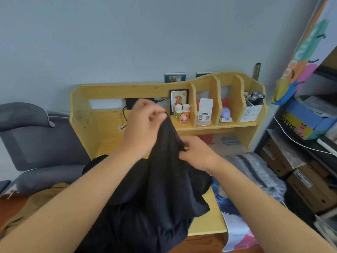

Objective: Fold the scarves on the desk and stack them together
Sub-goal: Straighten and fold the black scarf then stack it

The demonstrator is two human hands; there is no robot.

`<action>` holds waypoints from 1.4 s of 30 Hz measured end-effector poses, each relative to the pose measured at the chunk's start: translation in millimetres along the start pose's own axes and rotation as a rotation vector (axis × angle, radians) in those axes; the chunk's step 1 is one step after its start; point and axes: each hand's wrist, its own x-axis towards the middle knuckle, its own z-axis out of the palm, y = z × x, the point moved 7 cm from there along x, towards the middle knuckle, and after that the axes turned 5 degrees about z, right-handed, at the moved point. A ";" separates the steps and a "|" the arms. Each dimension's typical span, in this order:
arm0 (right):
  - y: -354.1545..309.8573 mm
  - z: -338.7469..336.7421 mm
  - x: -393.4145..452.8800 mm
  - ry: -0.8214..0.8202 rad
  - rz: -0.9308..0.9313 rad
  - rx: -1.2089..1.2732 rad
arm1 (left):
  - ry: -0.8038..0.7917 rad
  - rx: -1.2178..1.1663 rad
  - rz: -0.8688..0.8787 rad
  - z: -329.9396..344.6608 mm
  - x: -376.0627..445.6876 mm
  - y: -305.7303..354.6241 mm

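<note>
On a wooden surface (107, 141) before a grey wall, a black scarf (160, 189) is lifted, pinched by the left hand (144, 125) above the right hand (196, 152). Its edge should be run out straight before folding.

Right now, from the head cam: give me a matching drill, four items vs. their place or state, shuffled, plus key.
Items
1. black scarf
2. grey striped scarf
3. pink pig figurine
4. left hand

Place or state
A. lying on the desk at the right, untouched
B. pinching the top of the lifted cloth
C. held up over the desk by both hands
D. standing on the shelf in front of two small bottles

Pairs: 1-C, 2-A, 3-D, 4-B. The right hand grips the black scarf lower down.
</note>
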 end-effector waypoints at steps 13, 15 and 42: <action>125.4 -117.5 -20.2 0.290 0.457 -0.495 | 0.203 -0.548 -0.477 -47.6 136.7 -63.9; 143.4 -122.7 -30.0 0.260 0.573 -0.299 | 0.228 -0.421 -0.468 -49.9 141.3 -67.6; 80.7 -201.0 -61.8 0.319 0.213 -0.587 | 0.244 -0.202 -0.675 -48.2 93.8 -155.6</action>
